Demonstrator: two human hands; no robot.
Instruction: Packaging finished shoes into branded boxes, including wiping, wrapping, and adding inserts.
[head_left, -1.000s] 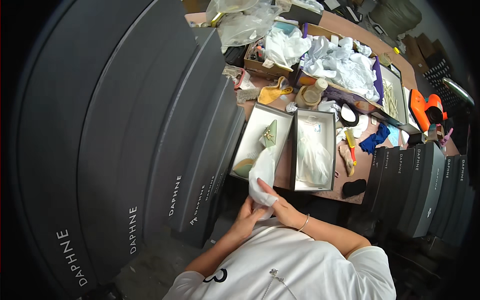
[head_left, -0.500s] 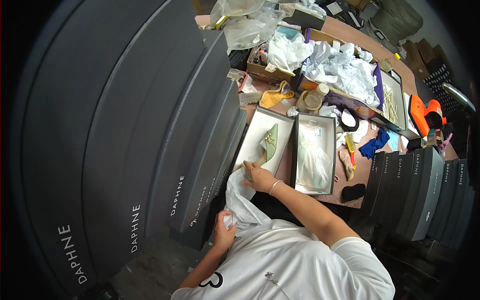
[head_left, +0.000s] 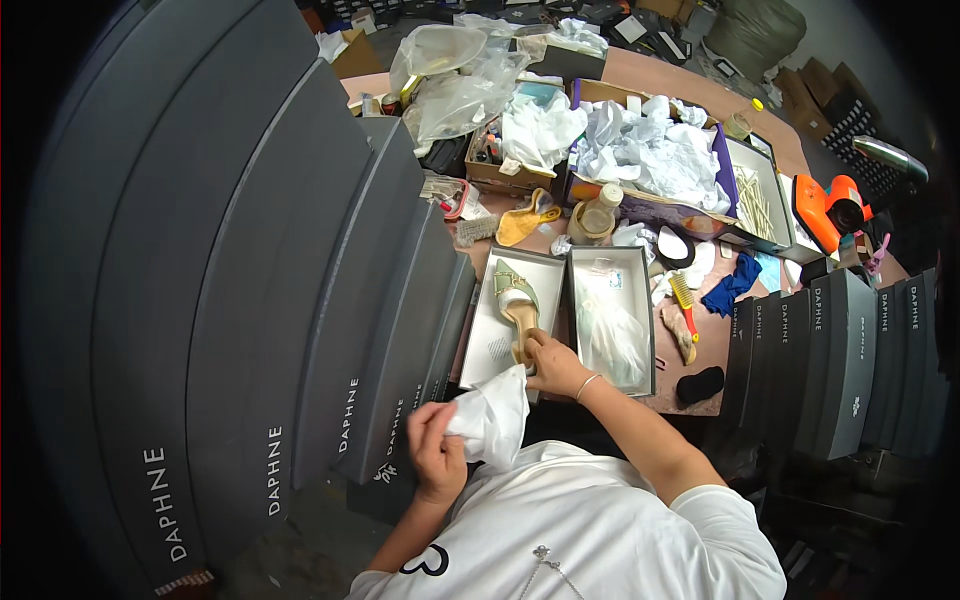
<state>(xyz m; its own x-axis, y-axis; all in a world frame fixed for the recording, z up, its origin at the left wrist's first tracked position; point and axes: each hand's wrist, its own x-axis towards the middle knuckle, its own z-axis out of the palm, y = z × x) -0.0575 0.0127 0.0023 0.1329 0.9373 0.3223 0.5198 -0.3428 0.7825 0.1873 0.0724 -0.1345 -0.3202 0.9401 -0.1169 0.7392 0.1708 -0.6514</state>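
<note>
A pale green shoe point(head_left: 517, 302) with a pointed toe, a gold ornament and a tan inside lies in an open shoebox point(head_left: 482, 352) in front of me. My right hand point(head_left: 554, 362) is closed on its heel end, at the near edge of the box. A crumpled sheet of white tissue paper point(head_left: 492, 418) hangs just short of the box. My left hand point(head_left: 438, 452) grips this paper by its left side, fingers slightly blurred. To the right stands a second open shoebox point(head_left: 650, 345) with something wrapped in clear plastic point(head_left: 608, 330) inside.
Tall stacks of dark shoeboxes rise close on my left point(head_left: 250, 250) and right point(head_left: 820, 370). Behind the boxes are a yellow brush point(head_left: 530, 218), a bottle point(head_left: 600, 212) and a carton of crumpled paper point(head_left: 650, 150). A yellow-and-red brush point(head_left: 684, 300), a blue cloth point(head_left: 733, 285) and an orange tool point(head_left: 825, 210) lie rightward.
My right hand has gone from the tissue paper to the shoe's heel, and the shoe has turned. My left hand has raised the paper. The whole view has shifted slightly.
</note>
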